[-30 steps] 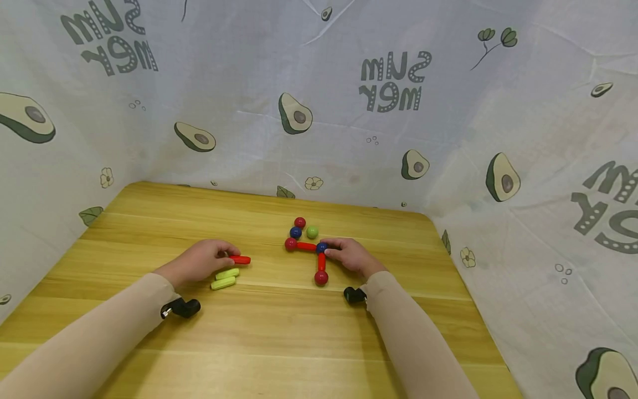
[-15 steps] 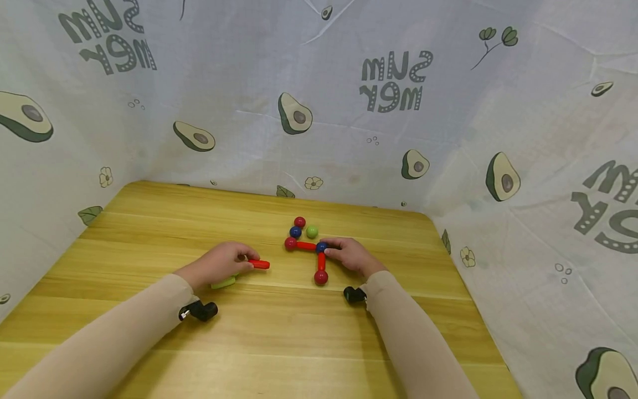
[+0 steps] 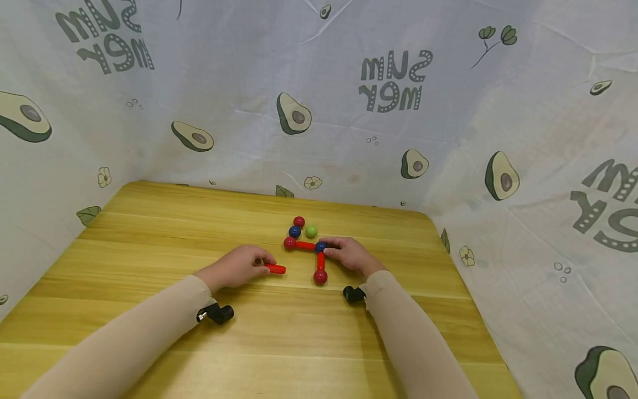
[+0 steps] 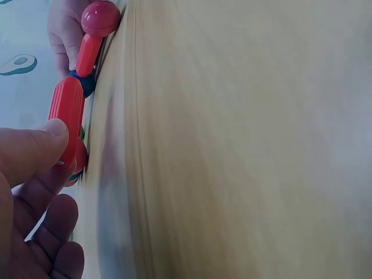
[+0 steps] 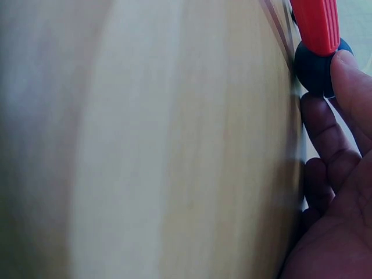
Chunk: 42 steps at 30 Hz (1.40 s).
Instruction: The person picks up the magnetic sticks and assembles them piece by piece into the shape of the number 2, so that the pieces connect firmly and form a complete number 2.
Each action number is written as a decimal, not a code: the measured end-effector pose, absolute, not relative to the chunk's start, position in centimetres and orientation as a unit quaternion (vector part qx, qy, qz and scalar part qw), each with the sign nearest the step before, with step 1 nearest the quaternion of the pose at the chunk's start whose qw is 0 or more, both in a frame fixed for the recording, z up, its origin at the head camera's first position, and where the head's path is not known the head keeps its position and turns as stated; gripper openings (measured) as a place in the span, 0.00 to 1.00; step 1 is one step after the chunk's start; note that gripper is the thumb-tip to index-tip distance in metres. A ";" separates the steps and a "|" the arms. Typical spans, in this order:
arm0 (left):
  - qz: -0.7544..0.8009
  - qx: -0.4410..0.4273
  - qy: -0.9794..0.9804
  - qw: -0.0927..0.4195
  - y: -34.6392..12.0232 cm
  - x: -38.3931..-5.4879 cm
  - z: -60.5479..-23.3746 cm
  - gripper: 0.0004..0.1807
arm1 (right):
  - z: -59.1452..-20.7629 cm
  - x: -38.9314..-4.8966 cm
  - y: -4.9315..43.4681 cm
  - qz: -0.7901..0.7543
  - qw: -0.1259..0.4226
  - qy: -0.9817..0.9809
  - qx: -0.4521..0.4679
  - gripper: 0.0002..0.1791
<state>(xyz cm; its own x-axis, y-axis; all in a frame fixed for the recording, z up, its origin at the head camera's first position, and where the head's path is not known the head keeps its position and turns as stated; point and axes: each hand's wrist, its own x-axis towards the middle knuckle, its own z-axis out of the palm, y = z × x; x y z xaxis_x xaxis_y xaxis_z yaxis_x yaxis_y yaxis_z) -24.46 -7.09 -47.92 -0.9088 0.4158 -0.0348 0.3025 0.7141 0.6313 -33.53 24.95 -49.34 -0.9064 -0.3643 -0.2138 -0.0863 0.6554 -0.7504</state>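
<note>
My left hand (image 3: 239, 268) pinches a loose red ridged rod (image 3: 276, 269) between thumb and fingers, left of a joined ball-and-rod piece. That piece has a blue ball (image 3: 320, 247) at its corner. One red rod (image 3: 305, 245) runs left from it to a red ball (image 3: 289, 243); a second red rod (image 3: 320, 261) leads toward me to another red ball (image 3: 320, 277). At the corner, my right hand (image 3: 351, 257) grips the blue ball, its thumb (image 5: 351, 81) against it in the right wrist view. A gap separates the held rod from the piece.
Behind the piece lie a blue ball (image 3: 294, 231), a red ball (image 3: 299, 221) and a light green ball (image 3: 311, 231). The wooden table (image 3: 279, 343) meets a printed cloth (image 3: 344, 149) at the back and sides.
My left hand has carried the red rod rightward, closer to the joined piece. The two yellow-green rods seen earlier are now hidden behind that hand and arm. My right hand stays put.
</note>
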 end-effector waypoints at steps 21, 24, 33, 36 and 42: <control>0.342 0.186 0.916 0.100 -3.7 -24.7 -48.7 0.10 | -49.6 -33.7 25.1 -0.397 0.177 0.891 -0.129 0.22; 0.342 0.188 0.915 0.100 -3.3 -24.8 -49.0 0.10 | -49.6 -33.7 25.1 -0.397 0.177 0.891 -0.130 0.22; 0.343 0.192 0.914 0.104 -2.1 -24.9 -49.2 0.09 | -49.5 -33.8 25.0 -0.401 0.182 0.889 -0.128 0.22; 0.342 0.195 0.913 0.103 -1.9 -24.8 -49.1 0.09 | -49.6 -33.8 25.1 -0.399 0.181 0.889 -0.130 0.22; 0.339 0.205 0.913 0.099 -1.4 -25.0 -49.2 0.10 | -49.6 -33.7 25.1 -0.404 0.178 0.887 -0.132 0.22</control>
